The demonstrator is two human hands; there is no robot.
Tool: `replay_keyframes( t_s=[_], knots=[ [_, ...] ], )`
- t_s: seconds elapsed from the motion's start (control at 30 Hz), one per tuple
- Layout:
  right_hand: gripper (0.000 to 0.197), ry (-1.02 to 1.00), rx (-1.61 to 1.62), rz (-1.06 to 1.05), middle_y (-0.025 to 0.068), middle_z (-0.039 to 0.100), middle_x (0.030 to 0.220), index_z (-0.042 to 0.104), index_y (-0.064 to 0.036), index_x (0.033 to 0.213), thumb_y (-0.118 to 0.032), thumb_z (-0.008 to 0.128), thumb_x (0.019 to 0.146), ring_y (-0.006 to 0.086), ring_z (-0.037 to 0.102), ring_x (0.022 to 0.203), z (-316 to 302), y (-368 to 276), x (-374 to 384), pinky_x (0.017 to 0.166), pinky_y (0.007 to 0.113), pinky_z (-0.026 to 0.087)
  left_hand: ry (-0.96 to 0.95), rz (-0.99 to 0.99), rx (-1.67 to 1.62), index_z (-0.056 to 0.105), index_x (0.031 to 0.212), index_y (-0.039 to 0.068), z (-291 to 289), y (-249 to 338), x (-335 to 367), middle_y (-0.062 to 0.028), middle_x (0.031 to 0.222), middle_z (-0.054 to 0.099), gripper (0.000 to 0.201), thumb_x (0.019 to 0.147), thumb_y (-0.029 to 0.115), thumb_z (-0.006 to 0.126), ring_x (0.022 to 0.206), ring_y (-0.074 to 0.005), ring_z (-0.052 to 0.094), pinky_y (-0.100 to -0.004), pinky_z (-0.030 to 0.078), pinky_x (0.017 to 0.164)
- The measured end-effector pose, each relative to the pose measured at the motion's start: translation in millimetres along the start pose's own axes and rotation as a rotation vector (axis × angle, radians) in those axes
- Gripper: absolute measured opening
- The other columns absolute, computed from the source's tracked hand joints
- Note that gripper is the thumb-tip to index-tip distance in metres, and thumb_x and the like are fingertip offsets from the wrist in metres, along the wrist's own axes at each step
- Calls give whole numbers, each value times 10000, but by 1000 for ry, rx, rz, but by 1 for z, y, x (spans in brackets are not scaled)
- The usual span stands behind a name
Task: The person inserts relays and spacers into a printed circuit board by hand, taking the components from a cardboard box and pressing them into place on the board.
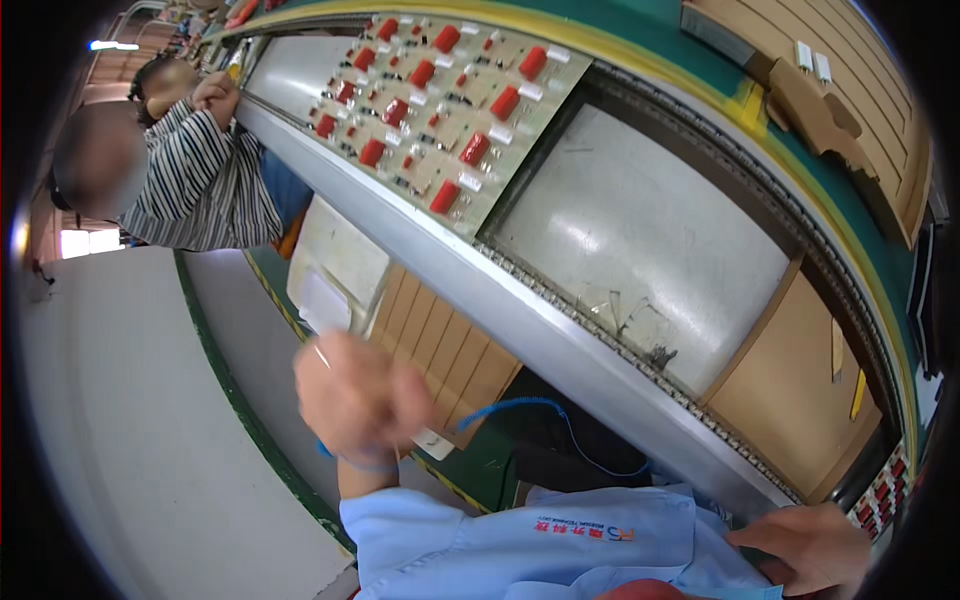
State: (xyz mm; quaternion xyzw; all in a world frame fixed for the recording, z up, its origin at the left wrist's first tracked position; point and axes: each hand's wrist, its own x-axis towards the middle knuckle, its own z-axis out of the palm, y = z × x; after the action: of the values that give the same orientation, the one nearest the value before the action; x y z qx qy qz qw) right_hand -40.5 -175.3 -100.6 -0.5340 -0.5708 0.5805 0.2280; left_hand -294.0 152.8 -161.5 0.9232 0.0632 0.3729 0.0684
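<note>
My left hand [352, 392], somewhat blurred, is raised left of the conveyor rail with its fingers curled closed. A thin pale line shows by its fingers, too unclear to name. Around that wrist runs a wrist strap with a blue coiled cord [515, 402] leading to the right. Low on the right, my right hand [810, 548] is beside my light blue shirt, fingers extended and apart, nothing visible in them. A circuit board panel [500, 175] with red, white and black components lies on the conveyor ahead, apart from both hands.
The conveyor's metal rail [560, 325] crosses diagonally before me. Slotted cardboard [440, 345] and a white tray [340, 250] lie below it. Brown cardboard [790, 385] sits on the right; a cardboard box [850, 90] stands far right. A person in a striped top [200, 190] sits at left.
</note>
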Motion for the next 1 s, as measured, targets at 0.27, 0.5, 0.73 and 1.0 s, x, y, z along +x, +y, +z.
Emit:
replay_keyframes(
  t_s=[0.27, 0.5, 0.73, 1.0],
  knots=[
    [385, 247, -308, 131, 121, 641, 834, 642, -38, 1048, -271, 718, 750, 276, 653, 699, -62, -16, -29, 602, 343, 539, 384, -639, 189, 504, 1183, -24, 66, -264, 40, -142, 1093, 561, 395, 906, 235, 614, 932, -214, 565, -330, 454, 839],
    [480, 247, -253, 269, 53, 612, 895, 579, -90, 1186, -284, 718, 769, 223, 649, 772, 2, 6, -116, 568, 328, 528, -164, -713, 425, 488, 1284, -25, 39, -387, 13, -221, 1324, 489, 482, 970, 341, 474, 1197, -341, 480, -393, 358, 1032],
    [258, 508, -327, 484, 113, 624, 838, 576, -49, 970, -207, 676, 792, 302, 654, 779, 79, 15, -149, 621, 405, 512, -13, -881, -100, 394, 1380, -47, 46, -388, 16, -204, 1325, 523, 568, 1011, 383, 359, 1183, -285, 534, -330, 377, 1018],
    [178, 770, -686, 946, 128, 638, 818, 595, -24, 922, -136, 620, 787, 286, 670, 752, 141, 80, -185, 612, 390, 532, -163, -737, -7, 471, 1303, -53, 54, -244, 29, -184, 1138, 628, 530, 1008, 380, 392, 1028, -256, 591, -322, 415, 929]
  ],
)
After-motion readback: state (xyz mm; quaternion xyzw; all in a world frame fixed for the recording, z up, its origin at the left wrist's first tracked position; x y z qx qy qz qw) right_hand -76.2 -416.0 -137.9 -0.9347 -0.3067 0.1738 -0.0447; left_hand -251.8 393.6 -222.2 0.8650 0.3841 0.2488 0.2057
